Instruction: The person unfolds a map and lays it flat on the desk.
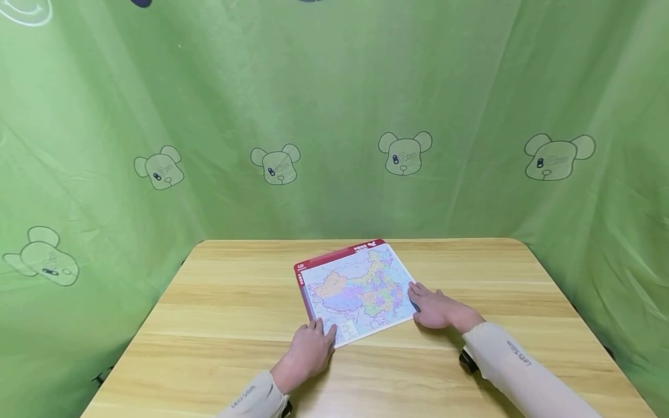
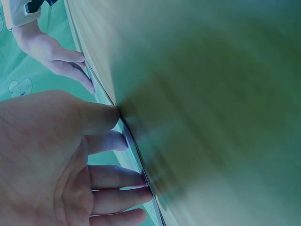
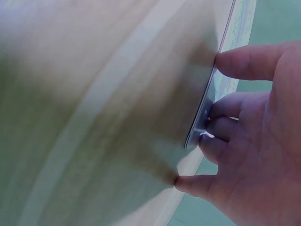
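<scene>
A thin board printed with a colourful map of China (image 1: 360,293), with a red band along its far edge, lies turned at an angle on the wooden table. My left hand (image 1: 312,351) touches its near left corner, fingers stretched over the edge. At the near right corner my right hand (image 1: 438,309) rests with its fingers spread. In the left wrist view, the left thumb and fingertips meet the board's thin edge. The right wrist view shows the thumb and middle fingers of the right hand (image 3: 258,117) along the board's edge, while the little finger touches the tabletop.
The light wooden table (image 1: 230,296) has rounded far corners. Behind it and at both sides hangs a green curtain (image 1: 334,197) with bear-head drawings. Pale sleeves (image 1: 517,366) cover both forearms, with a dark device (image 1: 467,361) under the right wrist.
</scene>
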`<state>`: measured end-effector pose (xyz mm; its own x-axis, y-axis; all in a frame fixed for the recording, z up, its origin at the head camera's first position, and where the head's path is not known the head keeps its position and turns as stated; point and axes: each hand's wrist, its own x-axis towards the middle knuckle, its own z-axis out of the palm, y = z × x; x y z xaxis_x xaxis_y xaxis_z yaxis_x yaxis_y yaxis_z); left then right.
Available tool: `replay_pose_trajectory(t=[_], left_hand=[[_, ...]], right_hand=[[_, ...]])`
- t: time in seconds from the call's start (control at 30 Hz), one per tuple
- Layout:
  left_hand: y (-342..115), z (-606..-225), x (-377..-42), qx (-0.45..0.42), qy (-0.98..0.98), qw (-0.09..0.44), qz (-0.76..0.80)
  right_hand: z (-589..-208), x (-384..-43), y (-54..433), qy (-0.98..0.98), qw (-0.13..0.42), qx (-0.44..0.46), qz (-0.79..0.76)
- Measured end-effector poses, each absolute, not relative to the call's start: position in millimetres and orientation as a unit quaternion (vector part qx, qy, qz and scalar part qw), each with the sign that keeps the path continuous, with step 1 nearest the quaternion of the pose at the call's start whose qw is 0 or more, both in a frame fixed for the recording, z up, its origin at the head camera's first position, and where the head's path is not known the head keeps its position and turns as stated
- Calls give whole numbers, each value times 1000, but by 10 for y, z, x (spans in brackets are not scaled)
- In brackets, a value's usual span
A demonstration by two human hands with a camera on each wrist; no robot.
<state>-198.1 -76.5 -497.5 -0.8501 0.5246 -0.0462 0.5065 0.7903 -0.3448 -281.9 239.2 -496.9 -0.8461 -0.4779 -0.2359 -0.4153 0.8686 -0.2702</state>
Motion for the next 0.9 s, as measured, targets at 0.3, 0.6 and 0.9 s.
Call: replay_pose_trajectory(t=[0.3,0.6,0.9], left_hand=[[-752,-4978,-1966,-276,-944,32,177],[-740,-4960,-1963,-272,-946,33,176],[-727,-4988,-1959,-270,-945,23,184]], right_hand=[[-4963,-2821,2388,954,152,-235,-106],[-4935,-2828,2388,955,157,-226,-107],[-4955,-2828,2399,955,158,-226,-111]])
